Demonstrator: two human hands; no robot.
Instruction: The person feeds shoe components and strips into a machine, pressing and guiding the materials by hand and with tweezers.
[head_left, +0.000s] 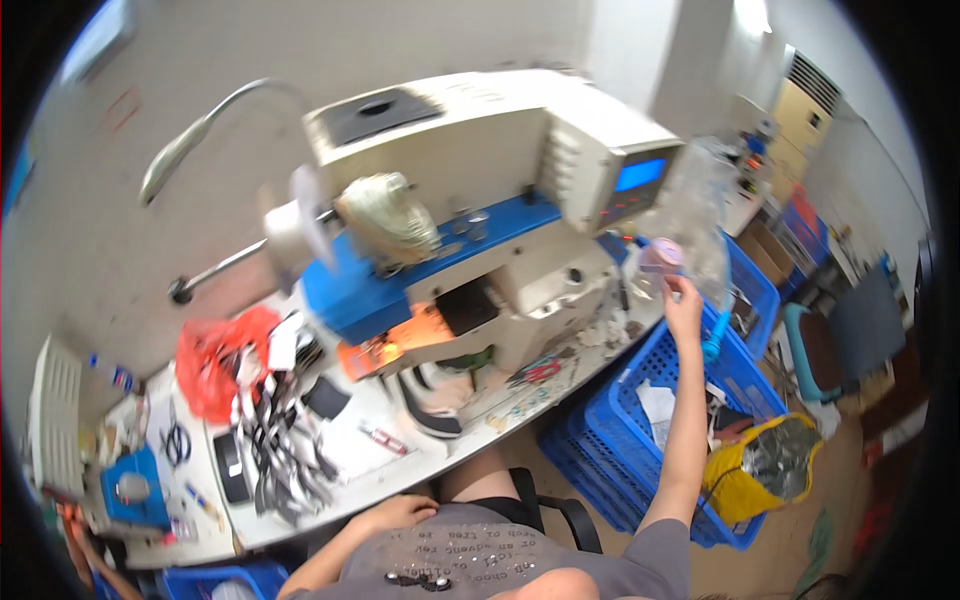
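The cream metal sewing machine [500, 150] has a bright-blue rectangular screen [640, 176]; narrow flat strips [285, 445] mix black, white and grey. The crumpled plastic bag [222, 365] is orange-red, the perforated plastic crate [625, 435] blue, and the small round container [662, 256], blurred, seems pale pink.

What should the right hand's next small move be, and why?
I'd likely settle the right hand into a firm hold on the pinkish item before moving it: the hand is right at it, blur hides whether the grasp is secure, and the left hand lies well away, giving no support.
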